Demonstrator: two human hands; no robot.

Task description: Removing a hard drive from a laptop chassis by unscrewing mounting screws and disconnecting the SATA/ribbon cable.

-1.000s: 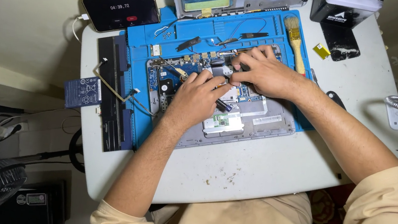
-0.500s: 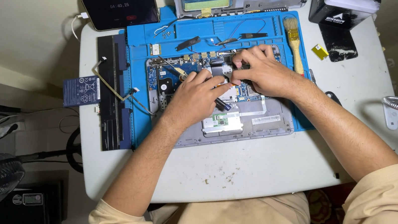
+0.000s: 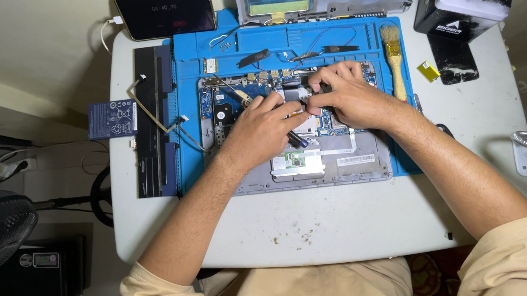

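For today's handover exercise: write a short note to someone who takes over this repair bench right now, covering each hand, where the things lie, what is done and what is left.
Left hand: grips a dark-handled tool, its tip hidden among the fingers.
Right hand: fingers pinch a small part on the circuit board; what it is cannot be told.
Things: the opened laptop base lies on the blue mat. A long black battery lies at the mat's left edge, a brush at its upper right.
Done: cover off, board exposed.
Left: work at the board's middle is in hand.
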